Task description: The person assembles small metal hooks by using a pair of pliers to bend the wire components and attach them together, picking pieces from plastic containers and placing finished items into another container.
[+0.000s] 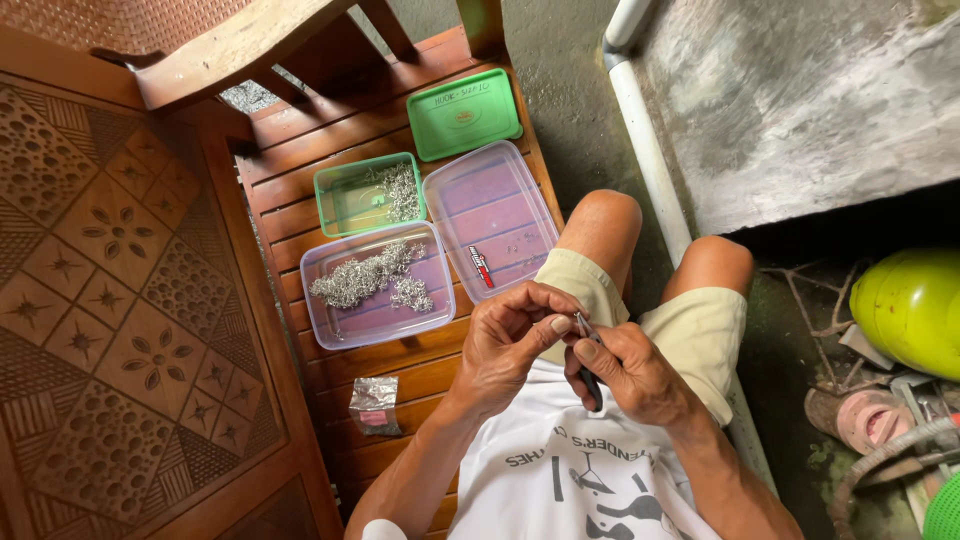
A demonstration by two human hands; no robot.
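We grip small pliers [588, 345] in our right hand [630, 370], fist clenched on the dark handles, over our lap. Our left hand [510, 335] pinches at the tips; what it holds is too small to tell. Beyond the pliers, a bench [340, 200] bears a clear tub [375, 285] of metal bits, a lid [490, 215] and a green tub [365, 193].

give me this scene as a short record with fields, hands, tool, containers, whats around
left hand: left hand pinches something too small to tell at the tool's tip
right hand: right hand grips dark-handled pliers
clear box: clear box on the wooden bench, holding a heap of small silver metal pieces
green box: green box with more silver pieces
lids: clear lid, green lid
packet: small foil packet on the bench
right side: yellow-green helmet
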